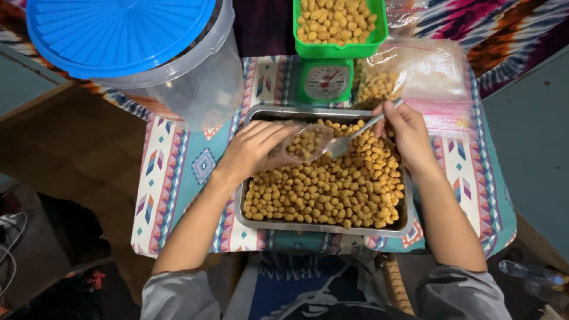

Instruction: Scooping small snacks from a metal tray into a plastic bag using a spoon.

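**Spoon at the bag's mouth, over a full tray**

Nearest the camera, the metal tray (pixel 323 228) of round yellow snack balls (pixel 332 189) nearly fills the patterned cloth (pixel 178 178), leaving narrow strips on both sides. Behind it stand a green scale (pixel 325 80) and a clear tub with blue lid (pixel 118 29). Left hand (pixel 252 149) grips a small clear bag (pixel 308 141) above the tray's back edge; right hand (pixel 406 133) pinches a spoon (pixel 355 133) whose bowl touches the bag's opening.

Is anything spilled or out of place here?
Nothing stands out. The snack balls stay inside the metal tray. The left hand holds a small clear bag, the right hand a spoon. The green scale stands upright behind the tray.
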